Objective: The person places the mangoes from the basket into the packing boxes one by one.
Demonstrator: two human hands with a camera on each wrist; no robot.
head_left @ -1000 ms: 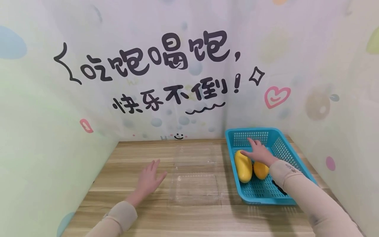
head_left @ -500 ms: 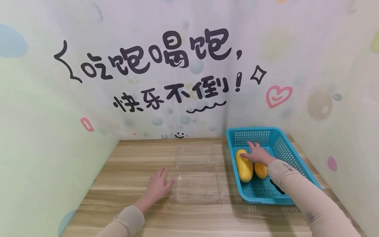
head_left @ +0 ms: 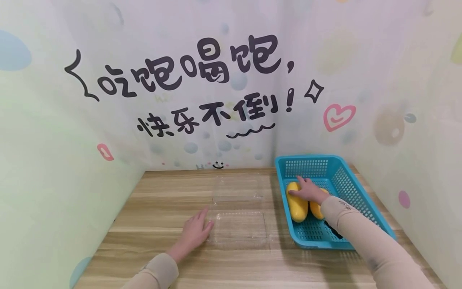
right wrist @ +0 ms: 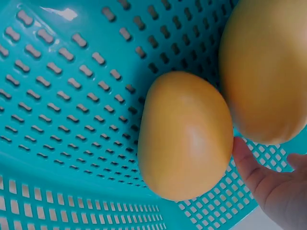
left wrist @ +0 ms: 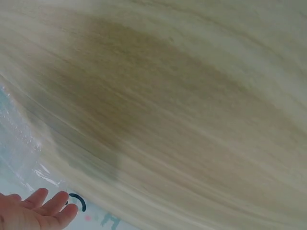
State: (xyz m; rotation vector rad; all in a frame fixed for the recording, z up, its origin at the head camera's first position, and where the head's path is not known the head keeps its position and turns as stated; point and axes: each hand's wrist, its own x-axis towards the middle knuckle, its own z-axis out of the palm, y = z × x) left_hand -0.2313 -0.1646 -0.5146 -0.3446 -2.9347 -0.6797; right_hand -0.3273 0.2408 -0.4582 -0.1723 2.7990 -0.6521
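Inside a blue plastic basket (head_left: 326, 243) lie two smooth yellow fruits that look like mangoes: a long mango (head_left: 298, 208) at the left wall and a shorter, more orange mango (head_left: 316, 209) beside it. My right hand (head_left: 309, 190) reaches over the long one's upper end, fingers spread. In the right wrist view, a digit of the right hand (right wrist: 276, 187) points between the shorter mango (right wrist: 187, 136) and the longer one (right wrist: 268, 72). My left hand (head_left: 195, 232) has its fingers extended at the left edge of an opened clear plastic clamshell box (head_left: 240, 228).
The wood-grain table (head_left: 155, 212) meets a printed backdrop (head_left: 216, 24) behind and at both sides. The clamshell's lid half (head_left: 238, 188) lies flat toward the back. A dark item (head_left: 333, 229) in the basket is partly hidden by the right sleeve.
My left hand has moved right to the clamshell's edge. My right hand has shifted slightly left and down over the long mango.
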